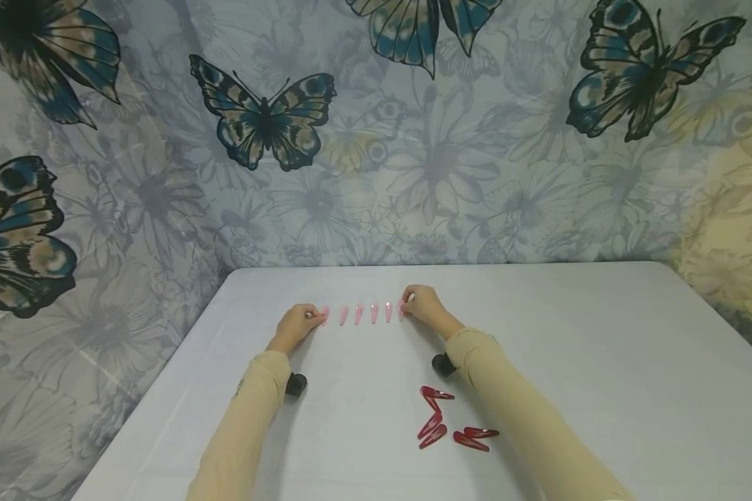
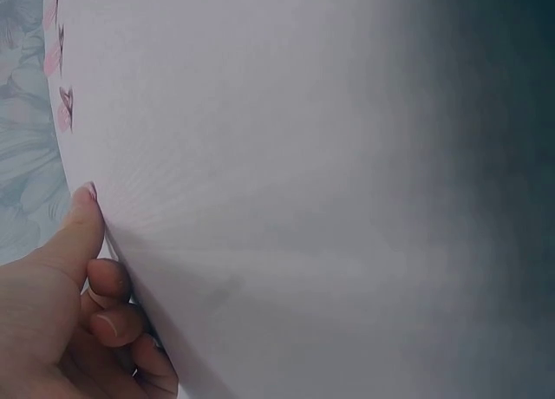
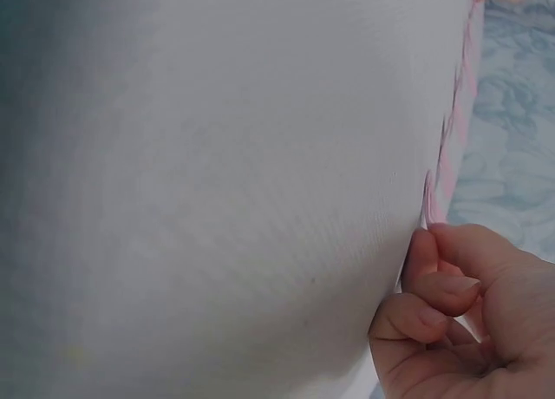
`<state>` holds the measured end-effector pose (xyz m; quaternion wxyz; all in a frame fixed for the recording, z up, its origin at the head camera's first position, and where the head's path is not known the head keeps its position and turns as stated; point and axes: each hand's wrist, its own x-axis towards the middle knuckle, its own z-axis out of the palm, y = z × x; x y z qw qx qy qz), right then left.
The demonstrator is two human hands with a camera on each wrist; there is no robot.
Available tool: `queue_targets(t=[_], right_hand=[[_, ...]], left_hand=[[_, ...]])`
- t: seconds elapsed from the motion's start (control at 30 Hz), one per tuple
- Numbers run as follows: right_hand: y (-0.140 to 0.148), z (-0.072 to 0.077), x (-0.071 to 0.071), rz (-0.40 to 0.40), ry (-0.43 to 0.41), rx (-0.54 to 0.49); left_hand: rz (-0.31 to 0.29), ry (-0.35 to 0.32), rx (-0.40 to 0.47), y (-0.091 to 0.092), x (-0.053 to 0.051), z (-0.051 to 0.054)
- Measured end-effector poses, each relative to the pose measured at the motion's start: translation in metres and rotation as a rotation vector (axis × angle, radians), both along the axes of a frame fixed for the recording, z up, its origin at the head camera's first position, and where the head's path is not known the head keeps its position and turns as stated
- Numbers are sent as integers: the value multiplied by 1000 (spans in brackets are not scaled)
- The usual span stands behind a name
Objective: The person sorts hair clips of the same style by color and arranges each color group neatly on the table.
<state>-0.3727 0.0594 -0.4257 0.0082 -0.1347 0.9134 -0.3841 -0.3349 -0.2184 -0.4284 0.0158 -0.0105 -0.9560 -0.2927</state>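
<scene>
Evidently, both row ends matter. At nine o'clock from the row's middle, left hand (image 1: pixel 297 324): thumb and forefinger nearly together, seemingly pinching the leftmost pink clip (image 1: pixel 326 313); exact contact is hidden in the wrist view. Four middle pink clips (image 1: pixel 359 314) lie separate, long axes roughly twelve-to-six, likely spaced for order. At three o'clock, right hand (image 1: pixel 424 304) pinches the rightmost pink clip (image 1: pixel 400 310), other fingers curled; probably a light fingertip hold for straightening. Between four and five o'clock, red clips (image 1: pixel 432 436) lie loosely scattered, untouched.
</scene>
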Motion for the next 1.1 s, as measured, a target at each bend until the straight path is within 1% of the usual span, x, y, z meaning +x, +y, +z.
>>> queue_targets(t=[0.13, 0.3, 0.37, 0.4, 0.43, 0.5, 0.57, 0.6, 0.67, 0.73, 0.8, 0.93, 1.03, 1.1], right_hand=[[0, -1, 0, 5, -22, 3], [0, 1, 2, -31, -54, 16], [-1, 0, -1, -55, -75, 33], [-1, -2, -3, -49, -61, 32], [-1, -6, -6, -43, -44, 31], [5, -37, -31, -11, 32, -8], [8, -50, -42, 0, 40, -9], [8, -49, -41, 3, 50, -10], [8, -45, -38, -25, 15, -3], [3, -15, -15, -65, -62, 37], [2, -3, -3, -68, -55, 33], [3, -2, -1, -66, -47, 7], [5, -1, 2, -50, -34, -65], [7, 1, 6, -16, -18, -125]], left_hand=[[-4, -2, 6, -1, 0, -1], [-7, -1, -4, 0, -1, -2], [-6, 2, -7, 1, -2, -2], [-5, 2, -8, 2, -2, -2], [-6, 5, -10, 2, -2, -2], [-5, 8, -13, 3, -2, -2], [-4, 9, -17, 3, -1, -2], [-4, 9, -16, 4, -1, -1], [-8, 8, -16, 3, -1, -1], [-10, 9, -12, 2, -1, -1], [-12, 13, -8, 2, -2, -2], [-11, 30, 7, 1, -3, -2], [2, 49, 14, -1, -2, -3], [20, 64, 16, -2, 0, -3]])
